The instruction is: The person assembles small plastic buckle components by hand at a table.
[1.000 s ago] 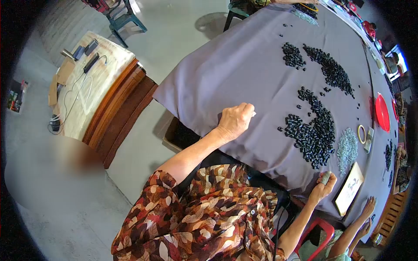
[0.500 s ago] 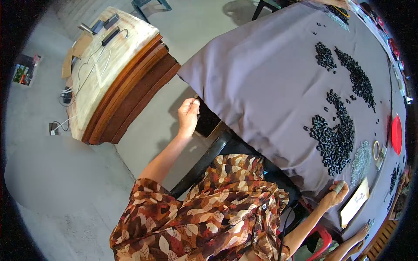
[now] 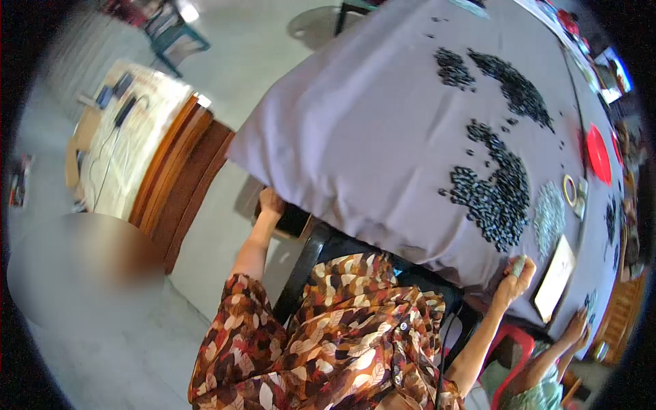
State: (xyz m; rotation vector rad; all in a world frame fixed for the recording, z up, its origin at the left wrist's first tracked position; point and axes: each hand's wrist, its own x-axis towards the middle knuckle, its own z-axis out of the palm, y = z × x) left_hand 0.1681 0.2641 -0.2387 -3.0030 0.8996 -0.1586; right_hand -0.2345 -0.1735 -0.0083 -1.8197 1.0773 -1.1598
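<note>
My left hand (image 3: 271,201) is closed at the table's near left edge, by the hanging grey cloth (image 3: 328,137). A dark open box (image 3: 294,220) is right beside it, and what its fingers hold is hidden. My right hand (image 3: 517,279) is closed near the front edge of the cloth. A small grey-green piece (image 3: 518,265) shows at its fingers, too small to name. Beyond that hand lies a large heap of small shiny black pieces (image 3: 502,198). A pile of clear, glassy bits (image 3: 550,215) and a pale flat board (image 3: 555,280) are to its right.
More black pieces (image 3: 516,89) lie farther back. A roll of tape (image 3: 569,190) and a red dish (image 3: 598,154) are at the right. Another person's hand (image 3: 576,328) works at lower right. A wooden counter (image 3: 184,171) with cables stands at left, and a dark chair (image 3: 301,266) is close to me.
My left hand has moved in to the cloth's edge beside the dark box. The view has shifted, with the table sliding left. My right hand stays closed near the board.
</note>
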